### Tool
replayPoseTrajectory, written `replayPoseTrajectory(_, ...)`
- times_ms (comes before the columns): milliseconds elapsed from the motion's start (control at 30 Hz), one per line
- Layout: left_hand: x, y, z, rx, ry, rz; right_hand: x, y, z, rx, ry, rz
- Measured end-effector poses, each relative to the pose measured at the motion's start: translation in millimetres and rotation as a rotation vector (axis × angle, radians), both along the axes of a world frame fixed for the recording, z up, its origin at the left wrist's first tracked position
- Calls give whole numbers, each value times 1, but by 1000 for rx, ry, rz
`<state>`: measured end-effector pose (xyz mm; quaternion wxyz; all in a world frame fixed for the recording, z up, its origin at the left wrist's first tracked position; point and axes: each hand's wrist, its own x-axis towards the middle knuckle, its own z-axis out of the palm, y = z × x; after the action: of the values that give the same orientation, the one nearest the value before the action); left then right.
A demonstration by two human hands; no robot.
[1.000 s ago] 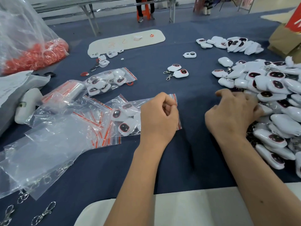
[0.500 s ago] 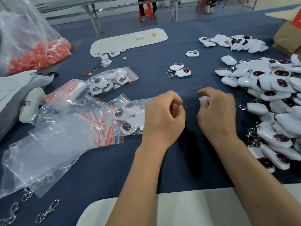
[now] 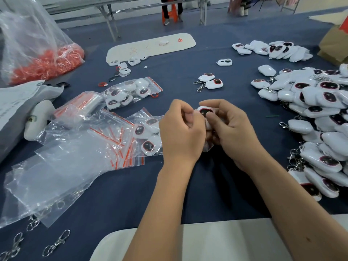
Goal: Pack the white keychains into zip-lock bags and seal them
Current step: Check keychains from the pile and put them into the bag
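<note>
My right hand (image 3: 230, 129) grips a white keychain (image 3: 204, 111) with a dark red-rimmed face, right at the mouth of a zip-lock bag (image 3: 148, 136). My left hand (image 3: 180, 132) pinches that bag's open edge; the bag lies on the blue cloth and holds several keychains. The opening itself is hidden behind my fingers. A big heap of loose white keychains (image 3: 316, 113) lies to the right. A filled bag (image 3: 130, 92) sits further back on the left.
Empty zip-lock bags (image 3: 79, 147) with red strips spread out at the left, metal clasps (image 3: 56, 242) near the front edge. A large plastic sack of orange parts (image 3: 43, 61) stands far left. Two loose keychains (image 3: 211, 81) and a white tray (image 3: 150, 47) lie behind my hands.
My right hand left the heap with one keychain and brought it to my left hand at the bag's mouth. The left hand kept its hold on the bag edge.
</note>
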<state>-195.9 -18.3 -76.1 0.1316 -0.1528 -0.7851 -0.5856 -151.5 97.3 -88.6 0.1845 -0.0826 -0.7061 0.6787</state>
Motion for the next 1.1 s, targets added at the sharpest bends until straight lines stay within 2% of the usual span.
replayPoseTrajectory(133, -6, -3, -1, -23, -72, -61, -1, 3, 0, -116, -31, 46)
replayPoseTrajectory(400, -6, -7, 6, 33, -166, -99, 0, 4, -1, -46, 34, 48)
replayPoseTrajectory(567, -7, -9, 7, 7, -169, -122, 0, 4, -3, -63, 78, 96)
replayPoseTrajectory(667, -7, -9, 7, 61, -207, -164, 0, 4, -2, -82, 88, 93)
replayPoseTrajectory(933, -9, -10, 3, 30, -126, -183, 1, 3, -1, -87, 87, 95)
replayPoseTrajectory(1100, -8, -7, 1, -6, -78, -190, 0, 2, -1, -50, 35, -6)
